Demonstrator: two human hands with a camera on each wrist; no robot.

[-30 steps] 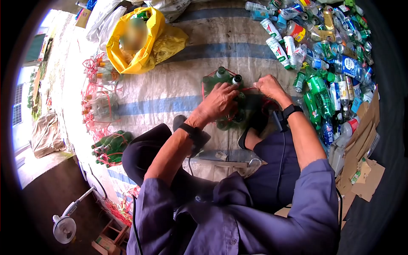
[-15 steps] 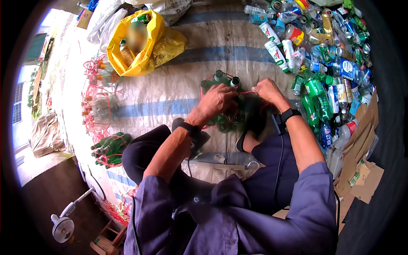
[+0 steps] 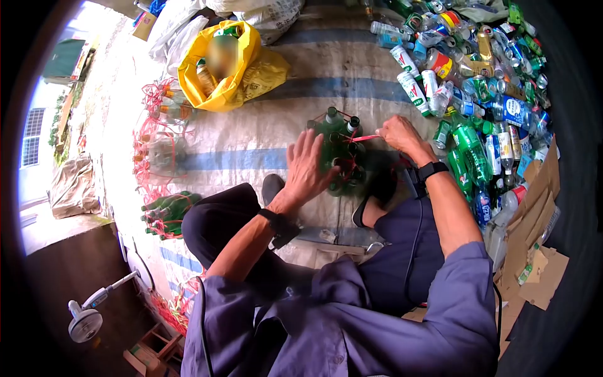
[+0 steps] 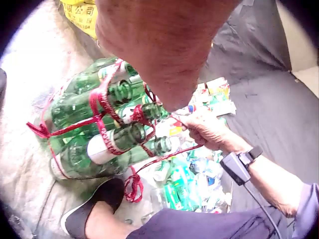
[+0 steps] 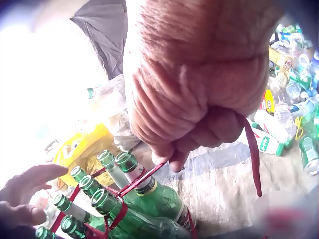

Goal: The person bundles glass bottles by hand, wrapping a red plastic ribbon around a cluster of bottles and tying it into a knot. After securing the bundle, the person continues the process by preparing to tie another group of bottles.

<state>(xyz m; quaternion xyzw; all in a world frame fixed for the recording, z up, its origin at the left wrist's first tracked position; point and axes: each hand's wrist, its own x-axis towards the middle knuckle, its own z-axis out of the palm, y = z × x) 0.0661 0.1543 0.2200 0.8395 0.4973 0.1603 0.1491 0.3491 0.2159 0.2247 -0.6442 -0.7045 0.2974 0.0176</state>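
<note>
A bundle of green glass bottles (image 3: 336, 139) stands on the woven sheet between the person's feet. Red plastic twine (image 5: 142, 182) runs round the bottle necks, and its taut end leads up to the right hand (image 3: 403, 136). That hand pinches the twine between thumb and curled fingers, with a loose tail (image 5: 253, 159) hanging below. On the bundle's left side is the left hand (image 3: 305, 166), its fingers spread and holding nothing. In the right wrist view, the left fingers (image 5: 42, 175) are close beside the bottle mouths.
A yellow bag (image 3: 188, 75) holding bottles stands at the far left. More twine-tied bottles (image 3: 164, 151) line the left side. Piled cans and plastic bottles (image 3: 465, 135) cover the right, with flattened cardboard (image 3: 534, 207) nearby. A dark shoe (image 4: 107, 194) is beside the bundle.
The left hand has come off the bottle tops, moved left and spread its fingers. The right hand keeps its pinch on the twine. The head view has shifted slightly.
</note>
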